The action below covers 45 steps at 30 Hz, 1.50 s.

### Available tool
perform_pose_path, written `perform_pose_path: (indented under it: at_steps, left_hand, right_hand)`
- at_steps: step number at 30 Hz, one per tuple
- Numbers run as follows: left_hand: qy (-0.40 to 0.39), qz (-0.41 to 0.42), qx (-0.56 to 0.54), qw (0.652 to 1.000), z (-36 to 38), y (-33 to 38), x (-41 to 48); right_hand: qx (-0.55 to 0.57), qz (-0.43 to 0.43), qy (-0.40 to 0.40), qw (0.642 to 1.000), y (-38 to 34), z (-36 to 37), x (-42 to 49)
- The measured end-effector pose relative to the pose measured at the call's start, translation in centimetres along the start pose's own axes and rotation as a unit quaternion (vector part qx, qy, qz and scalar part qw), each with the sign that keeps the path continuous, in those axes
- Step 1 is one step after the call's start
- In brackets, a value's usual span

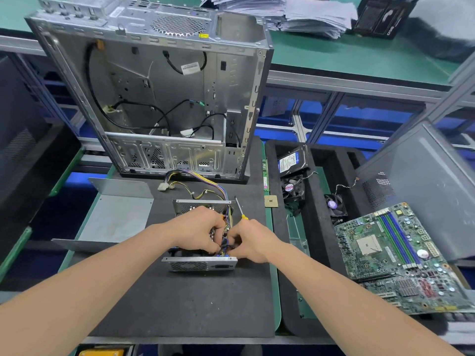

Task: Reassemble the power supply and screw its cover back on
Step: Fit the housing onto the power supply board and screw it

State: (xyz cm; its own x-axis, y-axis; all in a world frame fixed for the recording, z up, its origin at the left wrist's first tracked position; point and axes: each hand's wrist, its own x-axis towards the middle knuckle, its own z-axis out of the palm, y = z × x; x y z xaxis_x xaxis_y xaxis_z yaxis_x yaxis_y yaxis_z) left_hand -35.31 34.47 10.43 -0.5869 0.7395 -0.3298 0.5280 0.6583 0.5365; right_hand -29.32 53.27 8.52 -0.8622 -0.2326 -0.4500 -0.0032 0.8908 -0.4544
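The open power supply [200, 263] lies on the black mat in the middle, its lid off and its insides showing. A bundle of coloured cables [203, 183] runs from it toward the case. My left hand [198, 227] reaches into the unit with curled fingers on the inner wires. My right hand [252, 240] pinches the wires at the unit's right side; a yellow-handled screwdriver [240, 208] sticks up from behind it, and I cannot tell if the hand holds it. The grey metal cover [115, 214] lies to the left on the mat.
An empty computer case [154, 93] stands upright behind the mat. To the right a foam tray holds a hard drive [291, 160] and two fans [293, 188]. A motherboard [395, 255] leans at right, a CPU [271, 201] lies beside the mat.
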Motion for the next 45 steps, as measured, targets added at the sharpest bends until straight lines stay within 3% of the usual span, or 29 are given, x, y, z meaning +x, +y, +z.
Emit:
perform_pose_path:
  at_steps: [7, 26, 36, 40, 43, 45]
  left_hand:
    - [0.007, 0.005, 0.011, 1.0, 0.0, 0.1, -0.1]
    - [0.013, 0.023, 0.009, 1.0, 0.2, -0.2, 0.1]
    - [0.017, 0.025, 0.007, 1.0, 0.3, -0.2, 0.1]
    - [0.02, 0.036, -0.002, 0.999, 0.2, -0.3, -0.1]
    - [0.035, 0.068, -0.016, 0.997, -0.3, -0.3, -0.8]
    - [0.053, 0.083, -0.031, 0.995, -0.6, -0.3, -1.7]
  right_hand:
    - [-0.023, -0.012, 0.022, 0.999, 0.2, 0.3, -0.2]
    - [0.006, 0.095, 0.047, 0.994, -0.7, 1.0, 0.4]
    - [0.011, 0.112, 0.055, 0.992, -1.1, 1.1, 0.2]
    - [0.014, 0.086, 0.036, 0.996, -0.5, 0.5, 0.1]
    - [0.046, 0.022, -0.006, 0.999, 0.9, -0.4, -0.2]
    - [0.075, -0.01, 0.018, 0.997, 1.7, -0.8, -0.2]
